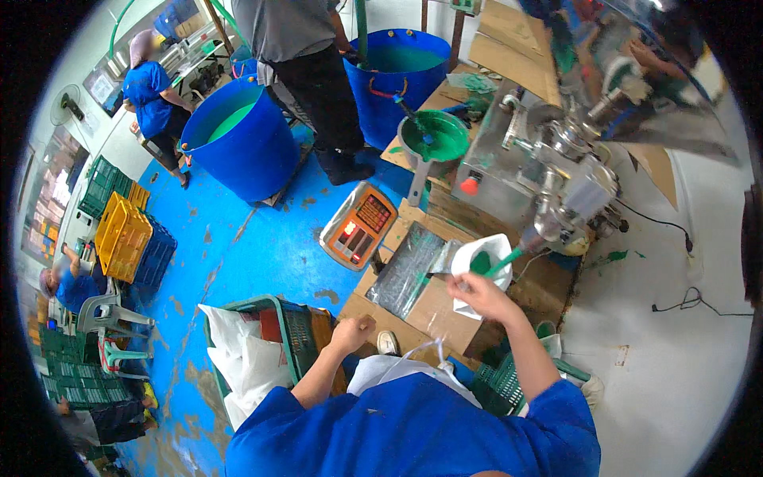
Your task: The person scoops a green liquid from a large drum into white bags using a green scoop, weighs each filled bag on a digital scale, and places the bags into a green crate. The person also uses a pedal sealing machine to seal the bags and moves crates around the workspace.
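Note:
My right hand (482, 297) pinches the near rim of a white bag (494, 280) whose open mouth faces up, with green material inside. The green-smeared nozzle (518, 256) of a metal filling machine (556, 199) points into that mouth. The bag is over cardboard, beside a plastic-wrapped scale platform (405, 270). An orange scale display (362, 226) stands beyond the platform. My left hand (354, 334) is curled into a loose fist above the edge of a dark green crate (298, 342), and nothing shows in it.
White filled bags (250, 362) lie in the crate at my left. Large blue tubs (238, 151) of green liquid stand further off, a person (294, 71) between them. A green-filled scoop pan (435, 137) rests by the machine. Stacked crates (123, 238) and other people are along the left wall.

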